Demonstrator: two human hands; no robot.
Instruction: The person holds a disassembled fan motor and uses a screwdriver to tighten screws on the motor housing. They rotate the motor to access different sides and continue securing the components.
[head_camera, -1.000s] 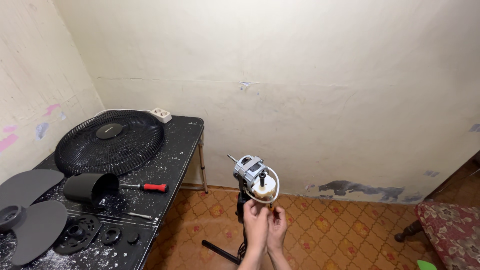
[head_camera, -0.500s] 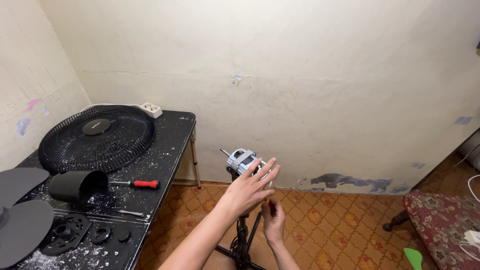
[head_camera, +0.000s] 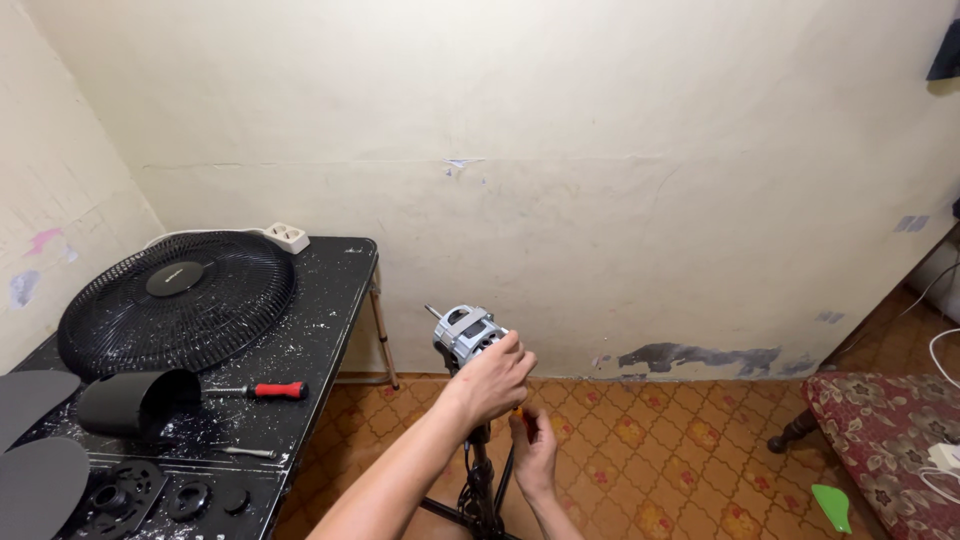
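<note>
left hand (head_camera: 492, 378) now clamped over bare fan motor (head_camera: 466, 331) atop its stand (head_camera: 481, 480) | right hand (head_camera: 533, 450) dropped below, pinching small orange-tipped tool, type unclear | motor steadied | grille (head_camera: 178, 298), screwdriver (head_camera: 262, 391) on worktop (head_camera: 320, 330)

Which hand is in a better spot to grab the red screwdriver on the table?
Probably the left hand: it rests on the fan motor, nearer the red screwdriver. The right hand is lower, farther away.
</note>
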